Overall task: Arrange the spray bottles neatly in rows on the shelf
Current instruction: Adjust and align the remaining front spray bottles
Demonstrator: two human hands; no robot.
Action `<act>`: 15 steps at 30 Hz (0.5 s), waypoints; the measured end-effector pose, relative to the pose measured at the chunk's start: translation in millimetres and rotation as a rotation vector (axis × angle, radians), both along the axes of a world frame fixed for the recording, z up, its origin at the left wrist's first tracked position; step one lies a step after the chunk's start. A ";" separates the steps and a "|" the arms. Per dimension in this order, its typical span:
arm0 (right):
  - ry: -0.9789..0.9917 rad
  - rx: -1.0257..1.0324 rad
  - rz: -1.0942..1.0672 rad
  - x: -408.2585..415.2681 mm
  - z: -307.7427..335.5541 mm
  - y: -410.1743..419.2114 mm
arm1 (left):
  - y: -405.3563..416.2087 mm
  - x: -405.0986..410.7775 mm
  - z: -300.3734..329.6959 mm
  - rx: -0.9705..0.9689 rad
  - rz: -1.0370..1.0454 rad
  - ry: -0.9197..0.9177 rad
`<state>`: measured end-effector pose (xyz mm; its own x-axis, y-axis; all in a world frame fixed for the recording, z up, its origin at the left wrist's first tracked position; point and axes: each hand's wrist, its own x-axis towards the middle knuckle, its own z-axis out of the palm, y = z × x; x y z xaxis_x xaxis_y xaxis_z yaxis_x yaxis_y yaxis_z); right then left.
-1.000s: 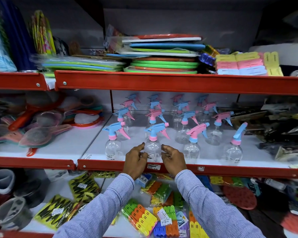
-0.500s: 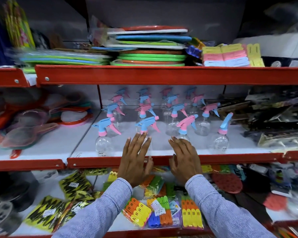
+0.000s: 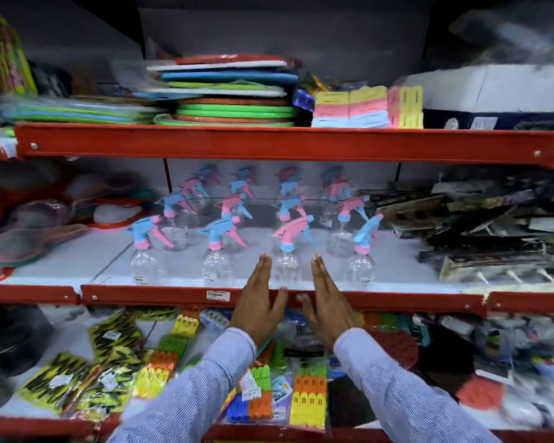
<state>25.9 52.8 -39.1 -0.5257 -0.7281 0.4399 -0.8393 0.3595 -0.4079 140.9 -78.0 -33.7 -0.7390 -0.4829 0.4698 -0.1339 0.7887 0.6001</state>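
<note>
Spray bottles stand in rows on the white shelf, front row just behind its red edge. Left hand and right hand, flat and empty, flank the pink-headed front bottle; contact unclear.

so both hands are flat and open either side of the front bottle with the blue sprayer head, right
Not quite. In the head view, the left hand and right hand are flat and open either side of a front bottle, but its sprayer head is pink, with a blue trigger and collar.
</note>
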 end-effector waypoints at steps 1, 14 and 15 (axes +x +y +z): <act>-0.047 -0.005 0.025 -2.4 0.6 -2.5 | 4.5 -2.8 1.8 0.058 0.011 -0.009; -0.516 -0.028 0.077 -22.1 19.8 -23.0 | 12.6 -19.4 14.8 0.283 0.068 0.003; -0.521 -0.040 0.074 -21.9 18.8 -22.0 | 10.9 -19.4 13.9 0.287 0.072 0.003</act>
